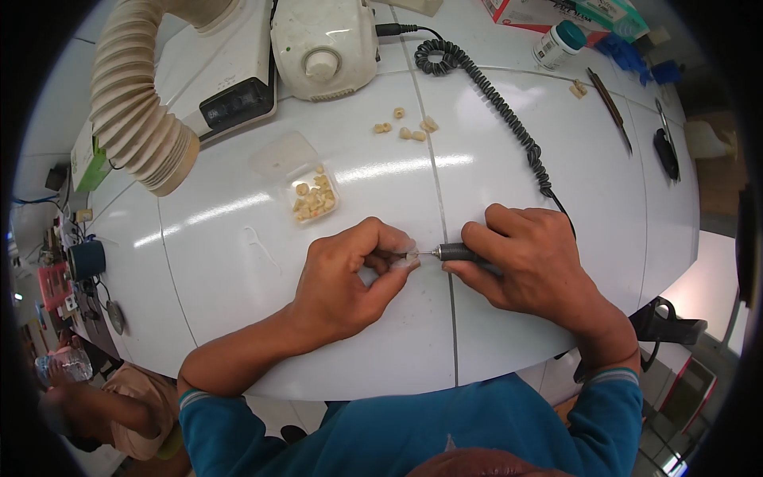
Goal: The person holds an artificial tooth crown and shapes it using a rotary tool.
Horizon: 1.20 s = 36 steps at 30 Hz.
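Note:
My left hand (350,274) pinches a small pale piece (411,260) between thumb and fingers; dust whitens the fingertips. My right hand (524,258) is closed around a dark rotary handpiece (457,252), whose thin metal tip points left and reaches the piece. A coiled black cord (509,107) runs from near my right hand up to a cream control box (324,48). Beyond my left hand, an open clear plastic box (335,208) holds several yellowish tooth-like pieces (314,195). More such pieces (413,133) lie loose on the white table (381,318).
A ribbed hose (131,95) hangs over the upper left. At the upper right are a white bottle with a green cap (559,45), a brown pointed tool (610,109) and a black-handled tool (666,151). Another person (127,405) is at the lower left.

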Each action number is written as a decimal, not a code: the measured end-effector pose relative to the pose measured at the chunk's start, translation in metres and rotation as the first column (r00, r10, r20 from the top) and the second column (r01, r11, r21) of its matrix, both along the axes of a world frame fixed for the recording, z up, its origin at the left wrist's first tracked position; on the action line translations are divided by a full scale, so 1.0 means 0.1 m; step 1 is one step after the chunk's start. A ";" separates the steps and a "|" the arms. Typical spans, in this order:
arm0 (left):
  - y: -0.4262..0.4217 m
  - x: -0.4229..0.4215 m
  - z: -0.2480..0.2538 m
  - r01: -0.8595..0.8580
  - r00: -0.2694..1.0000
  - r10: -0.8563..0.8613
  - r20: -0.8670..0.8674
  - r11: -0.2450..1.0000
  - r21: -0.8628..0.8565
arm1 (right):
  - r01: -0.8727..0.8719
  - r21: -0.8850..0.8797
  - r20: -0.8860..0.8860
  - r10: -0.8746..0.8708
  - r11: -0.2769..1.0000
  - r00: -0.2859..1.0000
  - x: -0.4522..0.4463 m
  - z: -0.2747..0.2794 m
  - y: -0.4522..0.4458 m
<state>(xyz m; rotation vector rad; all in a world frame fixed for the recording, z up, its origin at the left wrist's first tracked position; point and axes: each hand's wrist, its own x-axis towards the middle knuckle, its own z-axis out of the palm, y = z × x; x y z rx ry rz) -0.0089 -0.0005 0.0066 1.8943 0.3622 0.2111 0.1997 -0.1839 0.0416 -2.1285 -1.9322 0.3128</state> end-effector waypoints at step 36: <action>0.01 -0.02 -0.02 0.018 0.999 -0.019 0.043 1.000 0.008 | 0.002 -0.050 0.006 -0.002 0.999 1.000 0.03 0.03 -0.02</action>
